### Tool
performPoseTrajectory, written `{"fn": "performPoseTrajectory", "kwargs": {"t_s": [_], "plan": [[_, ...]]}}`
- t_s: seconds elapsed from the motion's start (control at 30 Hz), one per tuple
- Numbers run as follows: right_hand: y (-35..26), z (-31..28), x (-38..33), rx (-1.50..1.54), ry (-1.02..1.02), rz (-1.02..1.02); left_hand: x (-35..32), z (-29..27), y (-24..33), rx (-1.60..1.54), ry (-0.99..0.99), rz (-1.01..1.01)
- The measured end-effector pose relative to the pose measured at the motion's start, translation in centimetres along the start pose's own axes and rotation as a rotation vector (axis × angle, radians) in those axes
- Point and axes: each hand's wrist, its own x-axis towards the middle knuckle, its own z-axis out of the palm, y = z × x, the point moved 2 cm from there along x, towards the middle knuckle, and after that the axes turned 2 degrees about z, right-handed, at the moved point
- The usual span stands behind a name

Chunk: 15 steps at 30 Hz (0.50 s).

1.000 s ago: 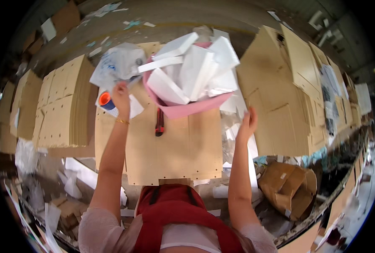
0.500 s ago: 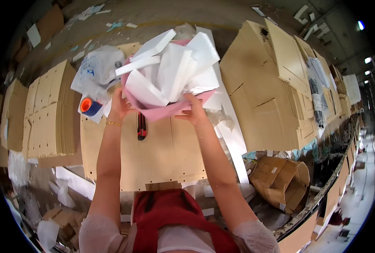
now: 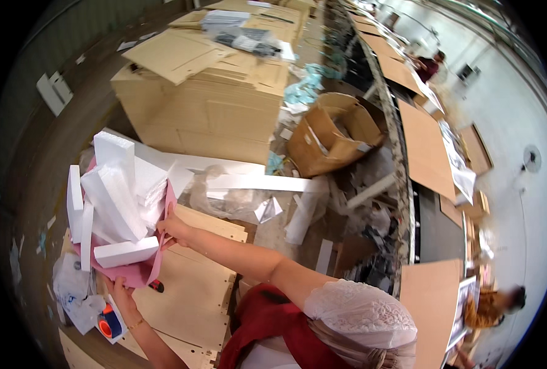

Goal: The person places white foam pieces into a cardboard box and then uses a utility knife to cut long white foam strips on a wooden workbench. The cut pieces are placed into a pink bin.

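Note:
A pink container [image 3: 139, 277] with a thin rim is filled with white foam pieces [image 3: 116, 200] that stick up above its edge. My left hand [image 3: 122, 296] grips its near left rim, while my right hand [image 3: 174, 227] pinches the right side, fingers curled over the edge. It is over the board-topped work surface [image 3: 190, 301]; whether it rests there I cannot tell. Partly hidden beneath it lies a red and black utility knife [image 3: 156, 286]. Close to my left hand are a blue tape roll [image 3: 109, 322] with an orange core and a crumpled clear plastic bag [image 3: 73, 289].
A tall stack of brown boards [image 3: 193, 117] stands beyond the work surface. An open cardboard box [image 3: 335, 135] sits on the littered floor, near white strips [image 3: 261, 183] and plastic wrap. A long line with brown panels [image 3: 430, 154] runs along the right, where people work.
My view has swung to the right, so the container now appears at the left with both hands still on it. The open cardboard box and the long line show more fully.

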Motion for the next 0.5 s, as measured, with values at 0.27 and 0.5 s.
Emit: {"fn": "performPoseTrajectory", "kwargs": {"t_s": [0.27, 0.5], "plan": [[-0.1, -9.6, -12.4, 0.069, 0.150, -0.110, -8.6, 7.2, -2.8, 0.004, -0.117, -0.073], [0.7, -21.6, -22.0, 0.119, 0.204, -0.181, -15.3, 16.1, -6.1, 0.089, -0.245, -0.091]]}}
